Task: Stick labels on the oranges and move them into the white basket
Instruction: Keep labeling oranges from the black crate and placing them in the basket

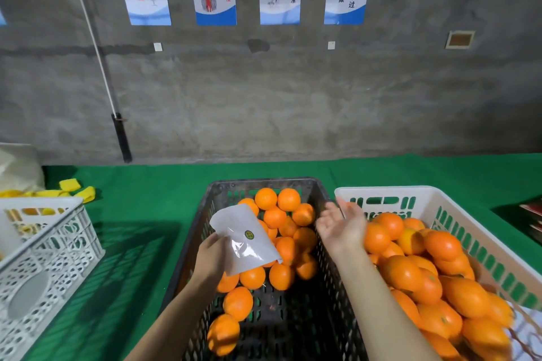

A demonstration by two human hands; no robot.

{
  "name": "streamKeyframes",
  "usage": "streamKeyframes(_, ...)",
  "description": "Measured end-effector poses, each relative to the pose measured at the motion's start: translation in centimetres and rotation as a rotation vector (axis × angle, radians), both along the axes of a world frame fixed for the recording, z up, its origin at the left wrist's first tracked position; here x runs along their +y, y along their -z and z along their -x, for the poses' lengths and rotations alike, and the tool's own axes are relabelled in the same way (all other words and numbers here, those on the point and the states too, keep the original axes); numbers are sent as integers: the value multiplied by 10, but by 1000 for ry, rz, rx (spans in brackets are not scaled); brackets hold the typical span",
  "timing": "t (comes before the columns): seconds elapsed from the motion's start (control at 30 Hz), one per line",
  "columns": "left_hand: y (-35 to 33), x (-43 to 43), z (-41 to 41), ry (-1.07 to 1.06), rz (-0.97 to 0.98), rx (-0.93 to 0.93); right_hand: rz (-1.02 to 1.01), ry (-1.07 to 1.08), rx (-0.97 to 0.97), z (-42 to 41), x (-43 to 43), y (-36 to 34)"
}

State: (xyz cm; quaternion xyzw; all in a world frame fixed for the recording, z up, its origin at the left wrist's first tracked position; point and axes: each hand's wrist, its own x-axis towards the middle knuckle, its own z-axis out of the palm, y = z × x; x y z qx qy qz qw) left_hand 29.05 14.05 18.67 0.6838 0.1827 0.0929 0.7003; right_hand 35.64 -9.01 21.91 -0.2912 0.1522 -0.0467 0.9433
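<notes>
A black crate (190, 246) in the middle holds several loose oranges (265, 199). To its right stands the white basket (422, 193), piled with oranges (443, 245). My left hand (209, 258) grips a white label sheet (245, 239) over the black crate; one round green label (249, 234) shows on it. My right hand (341, 226) hovers with the palm up and fingers spread, between the black crate's right wall and the white basket's near left corner. It holds nothing.
A green cloth (140, 214) covers the table. A white lattice crate (44, 246) stands at the left, with yellow pieces (79, 192) behind it. A grey concrete wall with posters rises behind the table. Dark items (531, 220) lie at the right edge.
</notes>
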Motion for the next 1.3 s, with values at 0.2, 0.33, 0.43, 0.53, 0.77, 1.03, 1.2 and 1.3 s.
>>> streamKeyframes(0.2,2,0,0,8,24,-1,1551,-316,-559,13,62,43)
streamKeyframes(0.33,0,-1,1,56,114,-6,1657,-358,-585,17,75,54)
streamKeyframes(0.43,-2,1,0,73,200,-5,1598,-336,-576,19,75,53)
streamKeyframes(0.53,-2,2,2,143,203,-23,1535,-325,-575,24,77,52)
streamKeyframes(0.77,0,4,4,153,119,-70,1592,-288,-713,35,80,42)
streamKeyframes(1.03,3,3,2,44,66,-63,1147,-382,-480,34,77,31)
streamKeyframes(1.2,4,5,0,-95,-52,-50,1114,-330,-285,24,71,39)
streamKeyframes(1.3,4,8,1,-174,-131,-75,1358,-485,-265,24,73,57)
